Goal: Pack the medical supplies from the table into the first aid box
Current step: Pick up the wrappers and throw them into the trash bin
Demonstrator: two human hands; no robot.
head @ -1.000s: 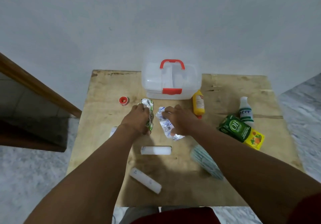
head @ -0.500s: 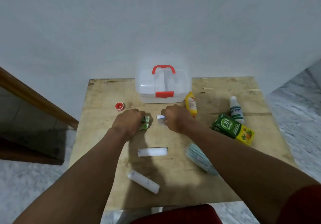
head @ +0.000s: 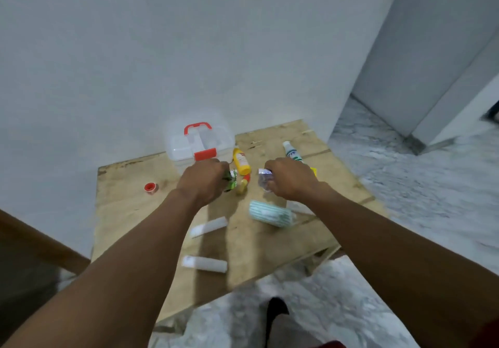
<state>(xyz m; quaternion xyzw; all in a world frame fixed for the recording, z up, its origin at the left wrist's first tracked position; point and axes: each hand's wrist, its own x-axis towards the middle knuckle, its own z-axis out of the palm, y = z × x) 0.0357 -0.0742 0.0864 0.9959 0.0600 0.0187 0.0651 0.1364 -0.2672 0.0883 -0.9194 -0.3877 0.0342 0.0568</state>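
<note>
The left hand, fisted on a green foil strip, sits just before the closed first aid box; the right hand, clenching a silver strip, lies farther right.

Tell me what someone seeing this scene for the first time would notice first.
Two bare arms reach over a wooden table; the left hand grips a green foil strip, the right hand a silver one. Behind them, against the wall, stands a clear first aid box with red handle, its lid shut.
</note>
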